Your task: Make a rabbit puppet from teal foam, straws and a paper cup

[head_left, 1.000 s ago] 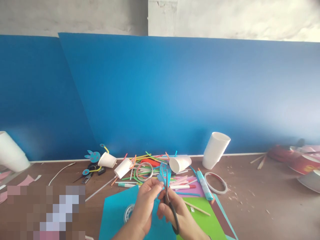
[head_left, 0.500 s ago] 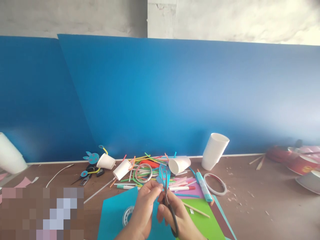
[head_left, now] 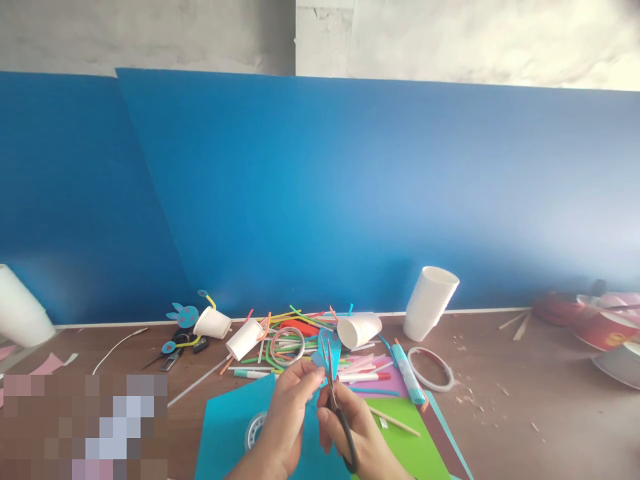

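One blue paper piece (head_left: 318, 359) is pinched in our left hand (head_left: 293, 403), its near edge covered; our right hand (head_left: 356, 427) grips scissors (head_left: 345, 430), blades slightly apart. Pixelation masks the near-left desk (head_left: 530, 407); we can't see the tilted white cup stack's (head_left: 429, 305) bottom inside.

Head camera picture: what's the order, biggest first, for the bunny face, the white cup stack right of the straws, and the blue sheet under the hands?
1. Blue sheet, even partly hidden
2. White cup stack
3. Bunny face
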Motion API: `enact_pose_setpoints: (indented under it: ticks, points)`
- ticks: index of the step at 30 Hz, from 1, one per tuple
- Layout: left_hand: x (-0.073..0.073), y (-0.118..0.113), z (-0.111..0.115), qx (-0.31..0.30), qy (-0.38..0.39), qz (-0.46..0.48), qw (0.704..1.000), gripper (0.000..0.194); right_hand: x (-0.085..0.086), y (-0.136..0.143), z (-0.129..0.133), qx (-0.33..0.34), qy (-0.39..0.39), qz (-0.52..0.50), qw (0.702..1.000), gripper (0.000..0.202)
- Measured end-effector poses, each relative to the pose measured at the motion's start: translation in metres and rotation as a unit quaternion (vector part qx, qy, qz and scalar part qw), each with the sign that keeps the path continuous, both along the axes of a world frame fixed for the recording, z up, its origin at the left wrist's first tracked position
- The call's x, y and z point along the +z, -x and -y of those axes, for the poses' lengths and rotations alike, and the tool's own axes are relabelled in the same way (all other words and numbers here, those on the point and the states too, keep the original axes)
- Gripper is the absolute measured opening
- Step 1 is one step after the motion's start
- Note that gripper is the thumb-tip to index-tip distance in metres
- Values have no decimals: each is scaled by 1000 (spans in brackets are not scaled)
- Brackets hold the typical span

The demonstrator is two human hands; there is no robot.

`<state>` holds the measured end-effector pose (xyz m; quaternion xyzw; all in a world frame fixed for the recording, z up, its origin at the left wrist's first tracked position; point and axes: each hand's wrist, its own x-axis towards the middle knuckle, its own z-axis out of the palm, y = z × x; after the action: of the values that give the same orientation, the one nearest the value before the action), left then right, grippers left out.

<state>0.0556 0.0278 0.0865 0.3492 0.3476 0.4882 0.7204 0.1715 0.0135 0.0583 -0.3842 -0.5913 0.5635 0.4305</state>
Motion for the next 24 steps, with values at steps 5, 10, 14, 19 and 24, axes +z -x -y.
enact_pose_setpoints:
  ticks: [5,10,14,19,24]
  points:
    - [3,6,-3,29,-14,-42,999,26,-2,-2,-2,-1,10,-6,1000,44]
    - [3,10,-6,61,-21,-88,994,23,-6,-3,-4,1,11,-2,1000,42]
    - [2,11,-8,50,-27,-101,993,24,-7,-3,-4,-3,15,6,1000,44]
    - [6,12,-9,46,-29,-102,993,22,-8,-4,-5,-6,30,8,1000,44]
    - [9,15,-10,21,-49,-114,992,20,-7,-6,-6,17,30,-1,999,42]
